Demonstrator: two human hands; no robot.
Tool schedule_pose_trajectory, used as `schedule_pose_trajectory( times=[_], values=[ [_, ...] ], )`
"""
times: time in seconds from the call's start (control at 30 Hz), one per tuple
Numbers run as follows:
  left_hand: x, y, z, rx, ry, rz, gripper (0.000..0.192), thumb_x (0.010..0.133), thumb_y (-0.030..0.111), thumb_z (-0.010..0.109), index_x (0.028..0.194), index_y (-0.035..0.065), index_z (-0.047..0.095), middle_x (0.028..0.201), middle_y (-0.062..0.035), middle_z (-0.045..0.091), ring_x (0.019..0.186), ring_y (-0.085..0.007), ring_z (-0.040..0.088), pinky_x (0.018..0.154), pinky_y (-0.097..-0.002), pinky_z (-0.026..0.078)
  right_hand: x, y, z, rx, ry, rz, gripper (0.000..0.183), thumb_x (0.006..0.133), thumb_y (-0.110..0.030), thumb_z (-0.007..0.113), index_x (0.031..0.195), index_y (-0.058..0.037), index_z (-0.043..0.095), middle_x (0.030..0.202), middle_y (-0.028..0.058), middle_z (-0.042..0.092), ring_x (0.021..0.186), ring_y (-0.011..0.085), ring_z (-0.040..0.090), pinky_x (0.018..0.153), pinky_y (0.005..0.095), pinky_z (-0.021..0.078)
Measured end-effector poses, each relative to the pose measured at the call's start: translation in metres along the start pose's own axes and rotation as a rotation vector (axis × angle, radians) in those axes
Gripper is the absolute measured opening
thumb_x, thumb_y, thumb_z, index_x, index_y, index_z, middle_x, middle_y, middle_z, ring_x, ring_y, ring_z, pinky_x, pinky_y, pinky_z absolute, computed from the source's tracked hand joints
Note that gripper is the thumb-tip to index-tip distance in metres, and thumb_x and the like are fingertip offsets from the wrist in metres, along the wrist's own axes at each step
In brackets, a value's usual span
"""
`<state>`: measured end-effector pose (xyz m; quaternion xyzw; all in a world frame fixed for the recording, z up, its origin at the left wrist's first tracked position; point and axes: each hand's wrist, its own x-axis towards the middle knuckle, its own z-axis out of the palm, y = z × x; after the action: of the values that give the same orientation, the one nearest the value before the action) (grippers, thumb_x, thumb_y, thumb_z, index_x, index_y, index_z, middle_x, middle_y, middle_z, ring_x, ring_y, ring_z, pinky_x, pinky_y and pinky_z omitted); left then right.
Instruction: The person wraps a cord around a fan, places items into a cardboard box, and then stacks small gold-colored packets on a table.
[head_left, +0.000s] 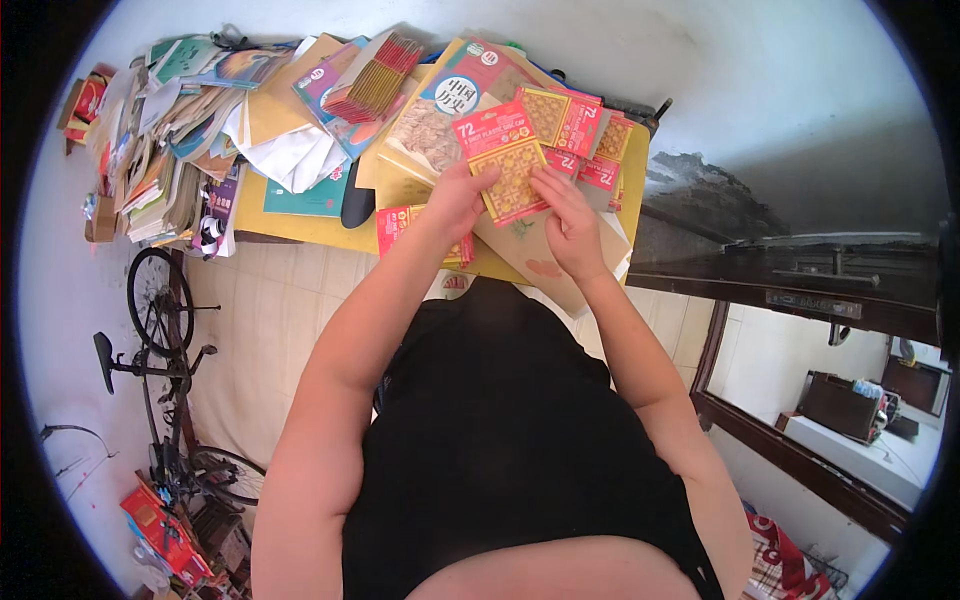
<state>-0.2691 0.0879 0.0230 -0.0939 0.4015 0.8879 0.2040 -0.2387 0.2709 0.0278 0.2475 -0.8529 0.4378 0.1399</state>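
My left hand (459, 201) and my right hand (571, 229) hold a flat carded pack (510, 176) over the table. Its red header bears writing, and a yellow patterned panel lies below. The left thumb presses on the pack's left edge, while the right fingertips rest on its right edge. Just beyond, several similar packs (555, 118) overlap in a loose pile at the table's right end. More red-and-yellow packs (397, 223) lie at the front edge, partly hidden by my left forearm. Beneath my hands is a brown paper sheet or envelope (544, 259).
The yellow tabletop (300, 229) carries a textbook (427, 127), a bundle of red-and-gold strips (375, 79) and a heaped stack of papers and books (161, 165). A bicycle (161, 360) stands at left. A dark door with a metal latch (814, 304) is at right.
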Motion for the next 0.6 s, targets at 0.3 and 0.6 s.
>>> schedule_pose_trajectory(
  times=[0.3,0.6],
  values=[
    [-0.044,0.001,0.005,0.128,0.038,-0.048,0.029,0.088,-0.001,0.045,0.117,-0.0021,0.045,0.115,-0.0134,0.054,0.104,-0.0236,0.055,0.089,-0.0359,0.046,0.002,-0.014,0.004,-0.222,-0.004,-0.194,0.022,0.066,-0.003,0.057,0.087,-0.0045,0.058,0.082,0.0073,0.055,0.081,0.0251,0.054,0.071,0.0362,0.0453],
    [-0.069,0.008,-0.013,-0.027,0.161,0.035,0.024,0.088,0.001,0.046,0.111,-0.0023,0.048,0.108,-0.0127,0.058,0.094,-0.022,0.06,0.08,-0.0347,0.051,0.019,-0.034,0.022,-0.21,-0.113,-0.344,0.012,0.074,-0.003,0.056,0.085,-0.0051,0.052,0.083,0.009,0.054,0.085,0.0271,0.053,0.072,0.036,0.0446]
  ],
)
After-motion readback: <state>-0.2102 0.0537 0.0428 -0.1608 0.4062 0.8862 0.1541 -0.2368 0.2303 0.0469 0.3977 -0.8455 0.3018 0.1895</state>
